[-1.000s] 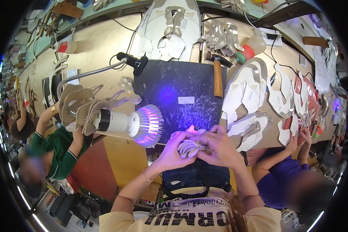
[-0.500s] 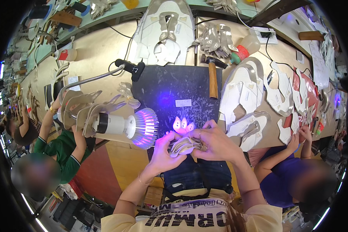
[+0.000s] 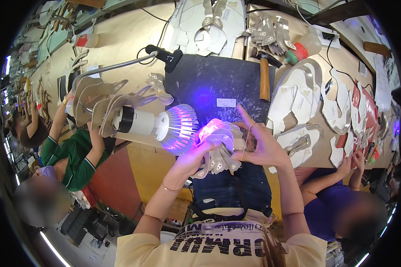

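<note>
A bundle of grey shoe pieces (image 3: pixel 220 162) with rounded, punched ends is gripped by my left hand (image 3: pixel 192 159), in front of the black mat (image 3: pixel 236 73). Purple light from a finned lamp (image 3: pixel 180 130) tints the bundle's upper pieces pink and violet. Just to its right, my right hand (image 3: pixel 267 149) has its fingers spread, the index finger stretching up toward the mat and the thumb close to the bundle's edge. Whether that thumb touches the pieces is unclear.
A hammer (image 3: pixel 264 80) lies at the mat's right. White shoe uppers (image 3: pixel 296 98) are stacked to the right, with more at the back. A flexible lamp arm (image 3: pixel 116 63) crosses from the left. Co-workers sit on both sides, one in a green shirt (image 3: pixel 82 153).
The bundle has turned over, its punched ends now hanging toward me. My right hand has come off its grip and spread its fingers. The view has shifted slightly.
</note>
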A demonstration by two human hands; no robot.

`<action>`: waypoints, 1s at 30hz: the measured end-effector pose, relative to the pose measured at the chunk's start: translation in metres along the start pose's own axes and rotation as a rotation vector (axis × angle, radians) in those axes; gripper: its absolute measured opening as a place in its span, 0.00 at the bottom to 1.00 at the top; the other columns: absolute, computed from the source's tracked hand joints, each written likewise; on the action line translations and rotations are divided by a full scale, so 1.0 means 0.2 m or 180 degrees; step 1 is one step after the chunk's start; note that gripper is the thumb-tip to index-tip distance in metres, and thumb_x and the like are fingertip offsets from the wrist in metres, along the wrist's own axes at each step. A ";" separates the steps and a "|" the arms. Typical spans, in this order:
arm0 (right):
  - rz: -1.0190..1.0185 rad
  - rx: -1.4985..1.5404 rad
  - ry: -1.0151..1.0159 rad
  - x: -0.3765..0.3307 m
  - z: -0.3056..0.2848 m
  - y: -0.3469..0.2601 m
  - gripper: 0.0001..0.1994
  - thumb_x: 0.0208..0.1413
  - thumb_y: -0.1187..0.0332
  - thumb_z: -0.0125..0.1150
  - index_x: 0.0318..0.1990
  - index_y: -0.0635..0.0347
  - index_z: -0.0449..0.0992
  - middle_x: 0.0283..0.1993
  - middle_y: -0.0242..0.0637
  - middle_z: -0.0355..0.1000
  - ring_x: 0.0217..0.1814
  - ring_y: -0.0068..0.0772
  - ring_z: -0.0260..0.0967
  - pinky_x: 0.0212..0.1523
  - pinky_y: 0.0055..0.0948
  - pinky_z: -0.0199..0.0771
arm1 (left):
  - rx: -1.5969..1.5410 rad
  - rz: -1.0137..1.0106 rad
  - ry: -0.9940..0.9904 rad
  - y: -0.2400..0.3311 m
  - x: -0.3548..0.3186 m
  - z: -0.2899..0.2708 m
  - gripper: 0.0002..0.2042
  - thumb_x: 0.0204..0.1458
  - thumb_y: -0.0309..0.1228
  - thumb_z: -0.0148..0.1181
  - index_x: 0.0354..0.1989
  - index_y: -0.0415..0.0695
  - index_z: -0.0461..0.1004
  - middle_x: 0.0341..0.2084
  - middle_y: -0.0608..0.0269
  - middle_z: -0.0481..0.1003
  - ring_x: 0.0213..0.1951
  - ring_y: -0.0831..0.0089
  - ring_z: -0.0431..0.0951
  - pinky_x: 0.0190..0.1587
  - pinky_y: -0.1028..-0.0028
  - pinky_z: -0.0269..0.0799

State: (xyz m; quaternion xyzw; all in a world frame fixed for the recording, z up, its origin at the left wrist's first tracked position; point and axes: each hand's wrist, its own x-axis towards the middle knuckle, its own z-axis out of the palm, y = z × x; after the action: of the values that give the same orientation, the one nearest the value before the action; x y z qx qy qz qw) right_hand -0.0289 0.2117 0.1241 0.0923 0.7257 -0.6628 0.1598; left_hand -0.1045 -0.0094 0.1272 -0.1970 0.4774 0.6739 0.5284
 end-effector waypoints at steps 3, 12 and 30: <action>0.0178 -0.0507 -0.0031 0.01 0.01 -0.04 0.46 0.47 0.55 0.74 0.72 0.54 0.55 0.33 0.34 0.77 0.25 0.20 0.56 0.34 0.24 0.63 | 0.0017 0.0074 0.0007 -0.01 -0.01 0.01 0.22 0.52 0.21 0.60 0.57 0.37 0.68 0.48 0.63 0.75 0.50 0.75 0.75 0.54 0.71 0.71; -0.0447 -0.0817 -0.0350 0.03 -0.01 -0.09 0.27 0.59 0.63 0.58 0.67 0.53 0.65 0.20 0.29 0.65 0.20 0.27 0.63 0.51 0.31 0.53 | 0.0236 -0.0240 -0.0534 0.02 -0.02 -0.04 0.28 0.47 0.22 0.64 0.60 0.38 0.65 0.50 0.62 0.73 0.53 0.73 0.73 0.58 0.70 0.69; -0.0228 -0.0637 -0.0267 0.06 0.00 -0.12 0.29 0.54 0.63 0.61 0.65 0.57 0.69 0.25 0.29 0.67 0.33 0.31 0.55 0.47 0.30 0.57 | -0.0923 -0.0185 -0.0261 -0.07 -0.01 -0.06 0.31 0.50 0.19 0.64 0.65 0.43 0.61 0.53 0.60 0.71 0.55 0.68 0.74 0.59 0.66 0.71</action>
State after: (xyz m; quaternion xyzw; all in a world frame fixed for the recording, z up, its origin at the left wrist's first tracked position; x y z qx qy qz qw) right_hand -0.0487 0.2082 0.1411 0.0220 0.7837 -0.5956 0.1747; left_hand -0.0950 -0.0203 0.1168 -0.2572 0.3473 0.7277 0.5327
